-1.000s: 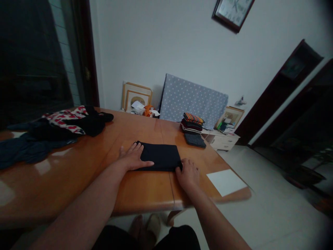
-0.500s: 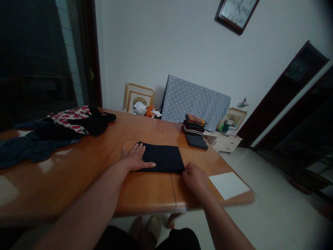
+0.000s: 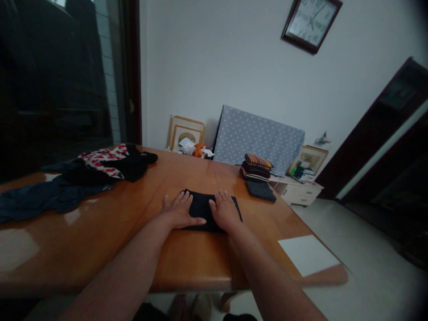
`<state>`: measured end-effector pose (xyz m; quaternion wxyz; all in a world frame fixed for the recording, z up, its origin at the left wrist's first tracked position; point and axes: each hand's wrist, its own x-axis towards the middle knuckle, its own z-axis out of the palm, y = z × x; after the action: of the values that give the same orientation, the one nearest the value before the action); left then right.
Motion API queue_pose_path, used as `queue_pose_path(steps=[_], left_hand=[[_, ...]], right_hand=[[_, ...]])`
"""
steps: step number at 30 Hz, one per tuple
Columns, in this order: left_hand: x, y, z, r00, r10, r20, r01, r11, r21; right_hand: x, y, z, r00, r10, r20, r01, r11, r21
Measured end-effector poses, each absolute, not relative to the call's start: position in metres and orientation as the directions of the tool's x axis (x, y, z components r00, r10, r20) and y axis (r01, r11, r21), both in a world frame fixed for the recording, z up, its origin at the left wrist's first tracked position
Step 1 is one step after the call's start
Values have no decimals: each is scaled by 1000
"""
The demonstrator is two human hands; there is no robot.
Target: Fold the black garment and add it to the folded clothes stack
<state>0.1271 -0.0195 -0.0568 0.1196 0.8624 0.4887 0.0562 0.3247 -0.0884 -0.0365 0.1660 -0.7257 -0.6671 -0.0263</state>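
Note:
A folded dark garment [image 3: 203, 207], near black and roughly rectangular, lies flat on the wooden table [image 3: 197, 263] in front of me. My left hand [image 3: 180, 211] rests on its left end with the fingers spread and the thumb stretched along the cloth. On the right part of the cloth my right hand [image 3: 225, 210] lies flat, fingers extended. Both palms press from above, and neither hand grips anything. The hands cover parts of the garment's left and right sides.
Loose clothes, a red-patterned black garment [image 3: 103, 161] and blue jeans [image 3: 50, 196], lie at the left. A stack of folded clothes [image 3: 257, 167] and a folded grey piece [image 3: 261, 191] sit at the back right. White paper [image 3: 308, 255] lies near the right edge.
My right hand has let go of the garment's near right corner and moved left onto its top, opening flat. My left hand stays on the left end. The view has shifted slightly.

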Motion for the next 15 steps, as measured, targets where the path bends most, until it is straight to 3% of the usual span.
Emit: queue_pose_path(steps=[6,12,15], left_hand=[[126,-18,-60,506,862,-18,837,-486,253],[123,-15,-58,468,883,25,835,-452,314],[115,-8,-51,315,938,148,847,-348,403]], right_hand=[[350,-80,-63,246,967,69,951,-227,-211],[353,-78,-63,254,963,90,937,-222,-271],[342,-87,-44,288,940,180,882,-188,-433]])
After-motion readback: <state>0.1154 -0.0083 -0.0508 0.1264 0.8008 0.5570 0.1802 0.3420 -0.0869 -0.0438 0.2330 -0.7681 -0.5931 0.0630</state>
